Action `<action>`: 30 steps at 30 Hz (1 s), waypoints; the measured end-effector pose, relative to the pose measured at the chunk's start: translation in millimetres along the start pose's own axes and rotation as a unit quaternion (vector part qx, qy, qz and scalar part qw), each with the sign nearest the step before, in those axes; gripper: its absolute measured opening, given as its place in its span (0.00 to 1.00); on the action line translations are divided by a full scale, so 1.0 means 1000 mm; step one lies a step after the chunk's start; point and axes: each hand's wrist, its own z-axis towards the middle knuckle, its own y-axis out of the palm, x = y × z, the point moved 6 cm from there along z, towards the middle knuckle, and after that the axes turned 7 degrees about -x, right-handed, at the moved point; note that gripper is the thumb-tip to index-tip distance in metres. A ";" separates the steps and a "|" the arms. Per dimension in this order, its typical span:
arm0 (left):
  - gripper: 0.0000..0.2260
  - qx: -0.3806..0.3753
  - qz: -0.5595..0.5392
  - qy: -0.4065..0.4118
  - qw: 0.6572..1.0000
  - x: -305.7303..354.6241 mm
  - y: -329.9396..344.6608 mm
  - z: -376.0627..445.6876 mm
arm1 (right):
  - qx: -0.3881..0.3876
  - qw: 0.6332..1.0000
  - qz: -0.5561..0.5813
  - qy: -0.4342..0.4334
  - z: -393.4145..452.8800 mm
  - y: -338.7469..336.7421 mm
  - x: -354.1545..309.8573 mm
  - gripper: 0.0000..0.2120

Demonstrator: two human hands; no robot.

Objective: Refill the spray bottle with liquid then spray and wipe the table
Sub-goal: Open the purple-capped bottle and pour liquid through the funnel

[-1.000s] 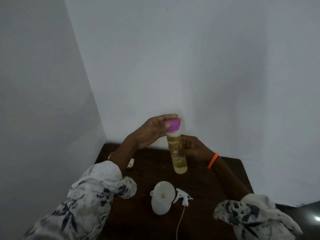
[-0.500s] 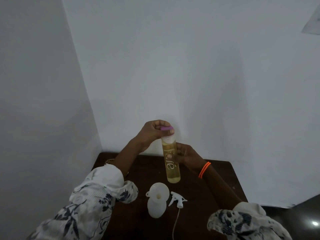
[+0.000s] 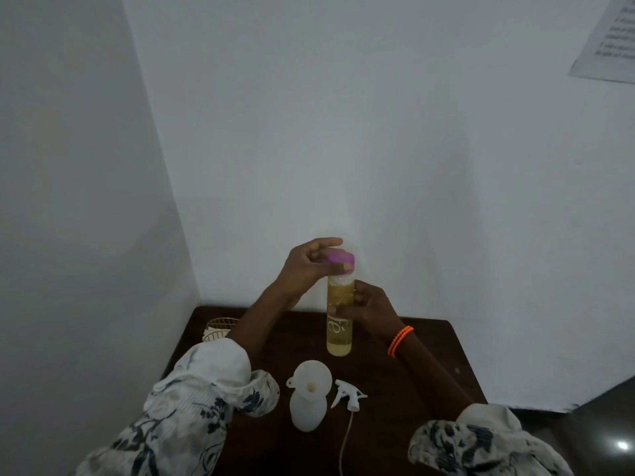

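A tall clear bottle of yellow liquid (image 3: 339, 324) is held upright above the dark wooden table (image 3: 426, 359). My right hand (image 3: 369, 305) grips its upper body. My left hand (image 3: 307, 266) pinches the purple cap (image 3: 341, 259), which sits tilted just above the bottle's neck. In front of it stands the white spray bottle (image 3: 307, 408) with a white funnel (image 3: 311, 374) in its mouth. The white spray head (image 3: 347, 396) with its thin tube lies on the table just to the right of that bottle.
A small wire basket (image 3: 220, 326) with something pale in it stands at the table's back left corner. White walls close in behind and to the left. A printed paper sheet (image 3: 608, 39) hangs on the wall at top right.
The purple cap has come up off the neck and tilted in my left hand. The view has tipped upward, so the bottle and table sit lower in the frame.
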 end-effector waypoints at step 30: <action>0.21 -0.044 0.043 0.009 0.998 0.006 0.007 0.001 | 0.027 0.999 -0.032 0.010 0.002 -0.001 -0.003 0.20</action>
